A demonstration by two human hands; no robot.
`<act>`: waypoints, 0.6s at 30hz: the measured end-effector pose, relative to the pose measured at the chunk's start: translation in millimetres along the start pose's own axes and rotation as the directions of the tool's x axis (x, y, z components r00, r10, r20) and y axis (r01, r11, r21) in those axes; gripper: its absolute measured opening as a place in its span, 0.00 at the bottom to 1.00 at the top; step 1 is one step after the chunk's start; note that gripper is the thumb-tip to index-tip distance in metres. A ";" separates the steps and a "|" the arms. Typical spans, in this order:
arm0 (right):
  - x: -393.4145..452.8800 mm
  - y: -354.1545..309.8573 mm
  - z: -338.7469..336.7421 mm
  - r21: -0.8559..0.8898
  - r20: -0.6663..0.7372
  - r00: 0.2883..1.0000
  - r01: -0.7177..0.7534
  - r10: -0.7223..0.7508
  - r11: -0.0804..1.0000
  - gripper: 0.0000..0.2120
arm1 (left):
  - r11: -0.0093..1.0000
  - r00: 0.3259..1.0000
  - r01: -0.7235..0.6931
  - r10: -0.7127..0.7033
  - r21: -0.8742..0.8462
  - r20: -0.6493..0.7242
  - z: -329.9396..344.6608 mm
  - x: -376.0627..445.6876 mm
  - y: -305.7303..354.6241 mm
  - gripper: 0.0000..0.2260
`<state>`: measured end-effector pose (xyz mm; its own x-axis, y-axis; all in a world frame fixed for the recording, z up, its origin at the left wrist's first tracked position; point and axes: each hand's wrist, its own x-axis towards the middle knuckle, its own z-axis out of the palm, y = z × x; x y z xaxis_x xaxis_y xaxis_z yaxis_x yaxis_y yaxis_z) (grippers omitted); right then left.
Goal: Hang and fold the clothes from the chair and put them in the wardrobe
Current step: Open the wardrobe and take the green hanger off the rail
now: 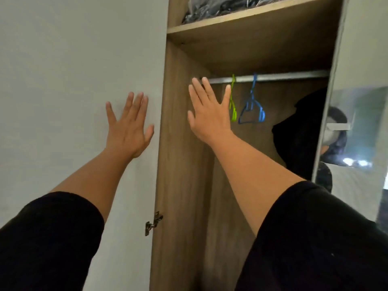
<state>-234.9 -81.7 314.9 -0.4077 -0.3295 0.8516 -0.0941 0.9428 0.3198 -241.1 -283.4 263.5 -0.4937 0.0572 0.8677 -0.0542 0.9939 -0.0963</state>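
1. I see the wardrobe [184, 185] open, its door [73, 80] on my left.
2. Dark clothes [300, 135] hang at the right inside.
3. My left hand [128, 131] and right hand [210, 114] are raised, fingers spread, holding nothing.
4. Blue hanger [252, 110] and green hanger [233, 101] hang on the rail [283, 77].

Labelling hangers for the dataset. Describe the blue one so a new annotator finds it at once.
Look inside the open wardrobe, at the metal rail under the shelf. Two empty plastic hangers hang there. The blue hanger is the right one, between the green hanger and the dark garment.
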 end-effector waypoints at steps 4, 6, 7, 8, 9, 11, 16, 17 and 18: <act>2.6 51.8 -3.2 -0.024 -0.020 0.994 -0.109 0.109 0.994 0.28 | 0.983 0.996 -0.086 0.081 -0.162 -0.038 -0.4 39.4 59.8 0.29; 1.0 72.8 -0.9 -0.044 -0.036 0.987 -0.155 0.154 0.987 0.27 | 0.964 0.991 -0.129 0.118 -0.233 -0.059 0.8 52.9 84.4 0.28; -0.5 82.1 0.6 -0.056 -0.049 0.984 -0.174 0.172 0.983 0.26 | 0.954 0.989 -0.146 0.132 -0.260 -0.070 2.3 59.5 95.4 0.28; -2.6 91.1 2.0 -0.067 -0.053 0.981 -0.192 0.189 0.979 0.26 | 0.947 0.986 -0.162 0.145 -0.279 -0.078 3.7 66.0 106.0 0.28; -4.8 99.2 3.3 -0.079 -0.043 0.978 -0.205 0.203 0.976 0.26 | 0.940 0.984 -0.176 0.159 -0.294 -0.081 5.6 72.2 116.6 0.29; -9.6 113.6 8.2 -0.102 0.006 0.975 -0.219 0.221 0.970 0.26 | 0.922 0.979 -0.205 0.188 -0.329 -0.080 10.2 83.7 137.7 0.29; -17.2 135.1 31.2 -0.063 0.148 0.936 -0.313 0.319 0.948 0.30 | 0.862 0.960 -0.266 0.276 -0.432 -0.042 23.8 104.9 182.2 0.30; -18.4 137.2 36.5 -0.035 0.182 0.928 -0.326 0.326 0.945 0.31 | 0.847 0.956 -0.269 0.294 -0.458 -0.017 27.2 108.5 187.9 0.29; -19.4 138.8 41.3 -0.006 0.210 0.921 -0.335 0.329 0.942 0.32 | 0.834 0.952 -0.262 0.305 -0.486 0.010 31.3 112.4 192.1 0.28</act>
<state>-277.5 57.7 325.6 -0.5969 0.0168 0.8021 0.0532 0.9984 0.0187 -334.1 -89.0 327.2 -0.4954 0.3571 0.7919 0.5064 0.8594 -0.0707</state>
